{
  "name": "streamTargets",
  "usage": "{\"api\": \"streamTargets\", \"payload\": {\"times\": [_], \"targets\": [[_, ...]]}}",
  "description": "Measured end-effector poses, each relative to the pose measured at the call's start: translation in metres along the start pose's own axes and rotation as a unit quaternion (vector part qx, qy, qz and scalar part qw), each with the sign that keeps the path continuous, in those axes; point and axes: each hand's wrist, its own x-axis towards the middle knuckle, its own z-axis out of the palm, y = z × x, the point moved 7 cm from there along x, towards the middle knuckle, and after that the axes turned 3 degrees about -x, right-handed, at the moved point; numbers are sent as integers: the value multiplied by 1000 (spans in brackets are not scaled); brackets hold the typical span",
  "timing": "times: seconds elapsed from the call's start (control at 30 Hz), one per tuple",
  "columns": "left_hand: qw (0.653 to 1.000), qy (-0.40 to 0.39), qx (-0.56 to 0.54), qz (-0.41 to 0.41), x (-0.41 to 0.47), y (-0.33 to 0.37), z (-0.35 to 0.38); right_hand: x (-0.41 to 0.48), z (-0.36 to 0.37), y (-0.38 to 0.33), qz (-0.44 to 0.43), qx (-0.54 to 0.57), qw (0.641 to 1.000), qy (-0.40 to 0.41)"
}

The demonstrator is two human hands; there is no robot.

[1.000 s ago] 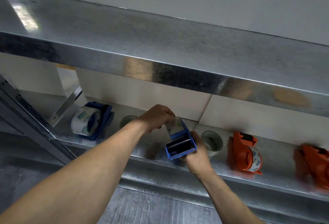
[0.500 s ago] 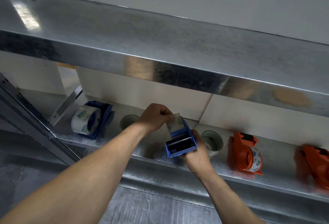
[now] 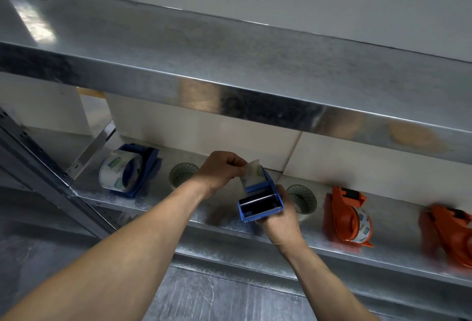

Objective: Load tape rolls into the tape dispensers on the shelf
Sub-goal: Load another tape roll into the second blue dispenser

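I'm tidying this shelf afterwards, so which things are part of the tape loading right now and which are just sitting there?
In use:
blue dispenser, held by right hand
tape end, pinched by left hand

Sitting on the shelf:
second blue dispenser
two loose rolls
two orange dispensers

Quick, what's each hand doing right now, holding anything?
Left hand: closed, pinching the clear tape end.
Right hand: closed around the blue tape dispenser.

two blue tape dispensers, two orange dispensers, two loose tape rolls
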Motion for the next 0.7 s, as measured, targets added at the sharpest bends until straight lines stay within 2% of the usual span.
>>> {"api": "streamTargets", "payload": {"times": [0.3, 0.4, 0.53, 0.7], "targets": [[998, 58, 18, 32, -4, 2, -6, 6, 2, 3, -23, -85, 996, 18], [996, 75, 10, 44, -5, 3, -6, 7, 2, 8, -6, -104, 994, 26], [995, 78, 25, 60, -8, 7, -4, 7, 3, 6, -17, -146, 989, 32], [994, 68, 53, 70, -9, 13, 0, -2, 6, -4, -12, -37, 999, 8]]}}
